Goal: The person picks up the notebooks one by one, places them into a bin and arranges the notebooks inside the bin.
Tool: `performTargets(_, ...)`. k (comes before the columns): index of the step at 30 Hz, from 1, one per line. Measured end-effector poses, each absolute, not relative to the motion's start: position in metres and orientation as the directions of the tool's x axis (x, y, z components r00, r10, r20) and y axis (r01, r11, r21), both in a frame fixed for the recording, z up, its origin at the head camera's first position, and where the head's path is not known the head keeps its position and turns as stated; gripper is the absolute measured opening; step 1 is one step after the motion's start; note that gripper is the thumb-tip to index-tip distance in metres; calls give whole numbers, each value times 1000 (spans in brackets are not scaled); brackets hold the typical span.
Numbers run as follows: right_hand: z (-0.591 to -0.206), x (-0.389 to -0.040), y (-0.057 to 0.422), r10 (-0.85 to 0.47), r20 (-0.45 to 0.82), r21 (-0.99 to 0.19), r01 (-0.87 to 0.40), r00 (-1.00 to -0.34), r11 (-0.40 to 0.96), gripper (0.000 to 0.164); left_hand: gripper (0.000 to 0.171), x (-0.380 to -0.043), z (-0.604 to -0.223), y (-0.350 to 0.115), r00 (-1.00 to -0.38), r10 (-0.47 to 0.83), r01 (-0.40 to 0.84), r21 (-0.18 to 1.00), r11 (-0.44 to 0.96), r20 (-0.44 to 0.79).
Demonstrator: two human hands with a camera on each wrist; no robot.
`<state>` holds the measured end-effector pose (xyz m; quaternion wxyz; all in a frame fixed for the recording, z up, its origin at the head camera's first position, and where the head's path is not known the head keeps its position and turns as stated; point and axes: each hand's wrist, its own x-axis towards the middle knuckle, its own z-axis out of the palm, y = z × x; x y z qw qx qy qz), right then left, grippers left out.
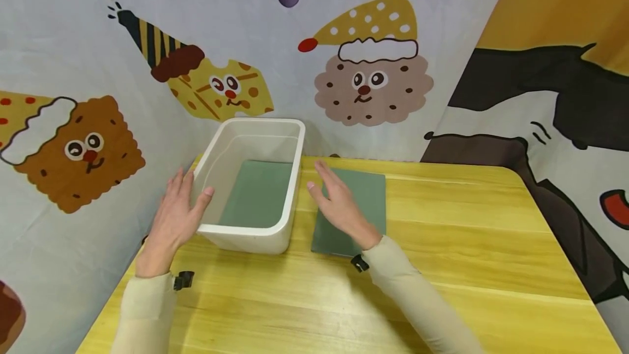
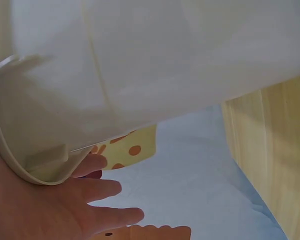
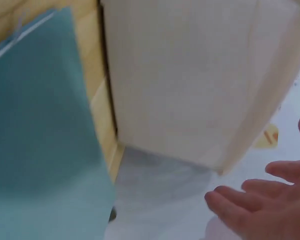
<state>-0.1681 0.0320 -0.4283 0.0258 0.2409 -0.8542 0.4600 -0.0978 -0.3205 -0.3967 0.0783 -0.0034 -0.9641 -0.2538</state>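
Note:
A white plastic bin [image 1: 245, 230] stands on the wooden table near the back wall. Inside it, a flat green rectangular thing [image 1: 260, 195] lies on the bottom. My left hand [image 1: 174, 214] is at the bin's left rim, fingers extended along the outside; in the left wrist view the rim [image 2: 55, 182] meets that hand. To the right of the bin lies a green book-like item [image 1: 368, 195], with a pale edge showing in the right wrist view. Above its left side, my right hand [image 1: 341, 209] hovers with straight fingers and thumb apart, holding nothing.
The yellow wooden table [image 1: 467, 234] extends to the right and toward me. A cloth with cartoon biscuits [image 1: 373, 92] hangs right behind the bin and along the left side. Black straps [image 1: 184, 280] sit at both wrists.

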Motion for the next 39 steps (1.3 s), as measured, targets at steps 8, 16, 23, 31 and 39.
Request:
performTargets(8,-442,-177,81,-299,86,-711,-269,-950,650,71,88,-94,-396,-324,-996,-49,-3,511,860,77)
performTargets(16,-460,-188,121,-216,-25,-548,-167,-976,820,82,87,-92,-397,-325,-997,-54,-14,519,855,62)
performTargets(23,-469,-191,133,-161,-142,-431,-86,-977,898,96,86,-91,-399,-325,-997,-50,-10,526,851,62)
performTargets(31,-482,-187,132,-130,-248,-309,-49,-960,950,111,87,-93,-399,-321,-998,-46,-12,526,851,51)
performTargets(39,-486,-194,129,-126,-292,-415,8,-948,910,124,88,-97,-397,-321,-998,-43,-13,527,850,45)
